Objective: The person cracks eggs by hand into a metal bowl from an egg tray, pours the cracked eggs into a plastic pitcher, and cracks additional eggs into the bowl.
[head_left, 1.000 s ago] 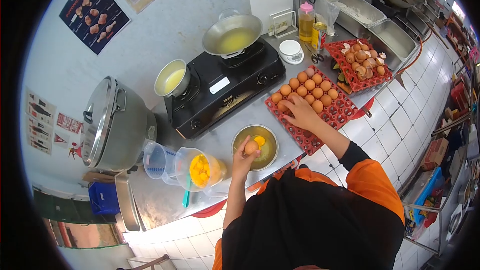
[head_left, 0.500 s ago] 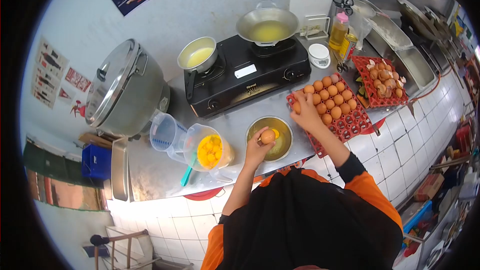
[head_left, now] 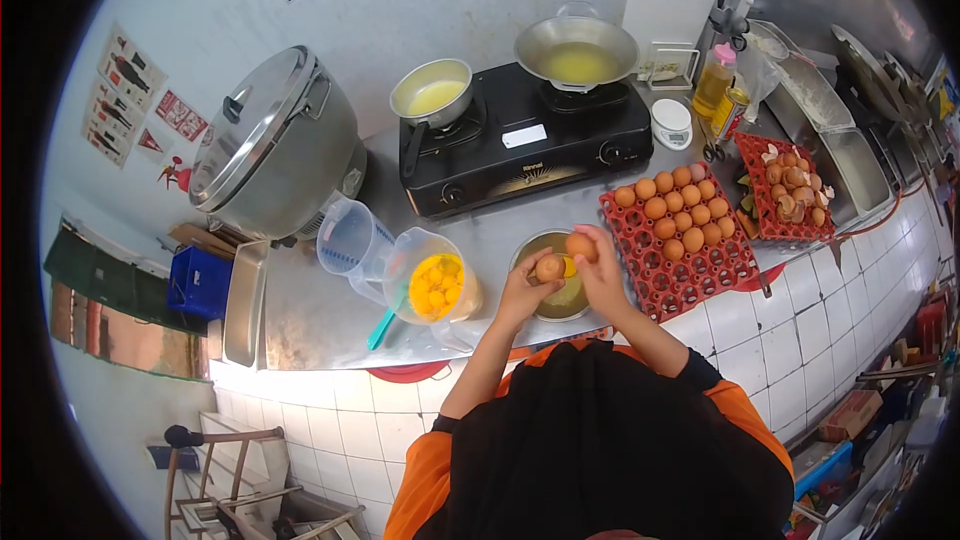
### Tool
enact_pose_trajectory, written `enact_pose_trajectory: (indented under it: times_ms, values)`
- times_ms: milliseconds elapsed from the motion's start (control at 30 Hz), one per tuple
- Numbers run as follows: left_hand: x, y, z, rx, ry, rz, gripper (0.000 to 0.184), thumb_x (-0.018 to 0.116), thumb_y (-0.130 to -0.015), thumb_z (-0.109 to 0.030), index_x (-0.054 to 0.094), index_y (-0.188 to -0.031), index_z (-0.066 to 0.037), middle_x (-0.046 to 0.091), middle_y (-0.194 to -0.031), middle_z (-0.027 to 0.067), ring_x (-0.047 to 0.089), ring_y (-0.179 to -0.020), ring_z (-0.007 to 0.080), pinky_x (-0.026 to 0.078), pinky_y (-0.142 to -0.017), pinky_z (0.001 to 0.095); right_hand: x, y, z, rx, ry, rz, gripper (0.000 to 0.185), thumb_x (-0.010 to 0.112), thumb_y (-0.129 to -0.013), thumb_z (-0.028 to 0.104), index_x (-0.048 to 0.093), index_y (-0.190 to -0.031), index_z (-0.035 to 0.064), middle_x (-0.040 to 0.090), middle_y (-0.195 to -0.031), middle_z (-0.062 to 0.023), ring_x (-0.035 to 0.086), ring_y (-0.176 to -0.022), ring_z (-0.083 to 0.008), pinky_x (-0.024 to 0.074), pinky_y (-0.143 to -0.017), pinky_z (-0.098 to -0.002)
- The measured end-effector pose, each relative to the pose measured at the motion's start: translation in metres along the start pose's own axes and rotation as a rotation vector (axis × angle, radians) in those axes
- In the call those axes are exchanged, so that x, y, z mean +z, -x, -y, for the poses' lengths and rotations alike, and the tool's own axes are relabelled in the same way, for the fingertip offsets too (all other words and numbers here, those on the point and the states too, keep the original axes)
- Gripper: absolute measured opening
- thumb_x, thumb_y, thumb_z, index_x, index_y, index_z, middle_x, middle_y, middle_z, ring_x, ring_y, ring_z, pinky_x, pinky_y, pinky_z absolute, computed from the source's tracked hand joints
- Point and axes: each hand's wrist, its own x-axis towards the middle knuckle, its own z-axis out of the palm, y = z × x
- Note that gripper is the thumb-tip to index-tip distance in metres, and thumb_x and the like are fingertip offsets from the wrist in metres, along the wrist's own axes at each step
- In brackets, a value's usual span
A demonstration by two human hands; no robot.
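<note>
Above a metal bowl (head_left: 540, 241), my left hand (head_left: 522, 296) holds a brown egg (head_left: 549, 268) between its fingers. Close beside it, my right hand (head_left: 605, 282) grips another brown egg (head_left: 581, 246). Yolk and clear egg white lie in the bowl, partly hidden by my hands. To the right, a red egg tray (head_left: 668, 285) carries several whole brown eggs in its far part. On the left stands a clear measuring jug (head_left: 401, 258) filled with egg yolks, with a teal-handled utensil (head_left: 380, 330) next to it.
An empty measuring jug (head_left: 345, 240) stands near a large lidded pot (head_left: 290, 155). Behind the bowl, a black gas stove (head_left: 530, 155) bears a saucepan (head_left: 432, 90) and a wok (head_left: 576, 45). Farther right are a kitchen scale (head_left: 671, 125) and a second tray (head_left: 795, 228) with eggshells.
My right hand has moved left from the egg tray to the bowl, bringing an egg beside the one in my left hand. The whole view has shifted slightly.
</note>
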Motion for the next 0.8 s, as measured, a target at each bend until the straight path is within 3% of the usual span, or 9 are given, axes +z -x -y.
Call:
enact_pose_trajectory:
  times_ms: [33,133,233,333,433,533,633,733,800]
  values:
    - [0.000,-0.001,-0.005,0.012,0.014,0.004,0.057,0.066,-0.084,0.002,0.048,-0.139,-0.001,0.060,-0.122,0.0106,0.062,-0.107,0.0163,0.052,-0.090,0.0272,-0.001,-0.002,-0.008,0.064,-0.135,-0.059,0.046,0.058,-0.089,0.005,0.048,-0.133,0.0044,0.057,-0.115,-0.0123,0.059,-0.103,-0.0199,0.0471,-0.089,-0.0293]
    - [-0.007,-0.004,-0.007,-0.062,0.183,0.012,0.052,0.061,-0.090,-0.004,0.046,-0.140,-0.001,0.058,-0.125,0.0110,0.061,-0.110,0.0166,0.052,-0.090,0.0270,-0.016,-0.006,-0.018,0.498,-0.364,0.137,0.043,0.059,-0.093,0.010,0.050,-0.134,0.0061,0.064,-0.090,-0.0044,0.060,-0.082,-0.0106,0.0476,-0.074,-0.0262]
    - [-0.008,-0.003,-0.007,-0.015,0.140,0.072,0.055,0.057,-0.094,-0.007,0.039,-0.146,-0.001,0.056,-0.130,0.0124,0.059,-0.113,0.0167,0.049,-0.094,0.0271,-0.010,-0.007,-0.012,0.431,-0.020,0.374,0.044,0.060,-0.094,0.016,0.052,-0.137,0.0089,0.062,-0.070,-0.0005,0.059,-0.067,-0.0076,0.0451,-0.063,-0.0250]
    - [-0.011,-0.006,0.007,0.051,0.002,0.052,0.064,0.057,-0.094,-0.005,0.028,-0.152,-0.002,0.054,-0.132,0.0142,0.057,-0.116,0.0174,0.046,-0.099,0.0273,-0.004,-0.008,-0.006,0.524,-0.255,0.463,0.048,0.063,-0.092,0.021,0.054,-0.138,0.0114,0.065,-0.073,-0.0047,0.060,-0.068,-0.0074,0.0450,-0.063,-0.0250]
    - [-0.015,-0.003,0.006,0.106,-0.060,0.104,0.072,0.058,-0.093,-0.003,0.019,-0.154,-0.002,0.051,-0.139,0.0156,0.053,-0.122,0.0183,0.042,-0.102,0.0271,-0.008,-0.014,0.007,0.466,-0.042,0.521,0.049,0.065,-0.089,0.022,0.055,-0.137,0.0140,0.067,-0.075,-0.0074,0.061,-0.067,-0.0081,0.0457,-0.063,-0.0256]
    - [-0.014,-0.003,0.007,0.205,-0.209,0.084,0.075,0.058,-0.092,-0.001,0.018,-0.154,-0.004,0.047,-0.145,0.0152,0.051,-0.126,0.0190,0.042,-0.102,0.0275,-0.011,-0.022,0.020,0.484,0.099,0.549,0.050,0.068,-0.083,0.021,0.060,-0.132,0.0150,0.069,-0.079,-0.0100,0.064,-0.066,-0.0145,0.0490,-0.066,-0.0286]
    - [-0.004,0.000,0.003,0.205,-0.228,0.014,0.073,0.052,-0.090,0.006,0.020,-0.155,-0.007,0.045,-0.147,0.0114,0.050,-0.127,0.0190,0.041,-0.101,0.0255,-0.008,-0.021,0.014,0.371,0.233,0.477,0.052,0.069,-0.076,0.023,0.063,-0.127,0.0167,0.070,-0.085,-0.0134,0.068,-0.072,-0.0248,0.0527,-0.072,-0.0335]
    - [-0.006,-0.002,0.014,0.288,-0.273,0.006,0.076,0.053,-0.088,0.008,0.020,-0.155,-0.010,0.041,-0.150,0.0117,0.047,-0.130,0.0199,0.041,-0.102,0.0269,-0.006,-0.017,0.001,0.216,0.236,0.420,0.054,0.071,-0.072,0.027,0.065,-0.125,0.0176,0.071,-0.093,-0.0153,0.069,-0.082,-0.0324,0.0540,-0.078,-0.0374]
    - [-0.008,-0.003,0.017,0.311,-0.269,0.020,0.078,0.056,-0.087,0.005,0.021,-0.155,-0.011,0.041,-0.151,0.0138,0.048,-0.130,0.0215,0.044,-0.100,0.0282,-0.009,-0.015,0.001,0.221,0.230,0.424,0.054,0.071,-0.072,0.027,0.064,-0.125,0.0183,0.071,-0.095,-0.0160,0.069,-0.085,-0.0342,0.0542,-0.079,-0.0387]
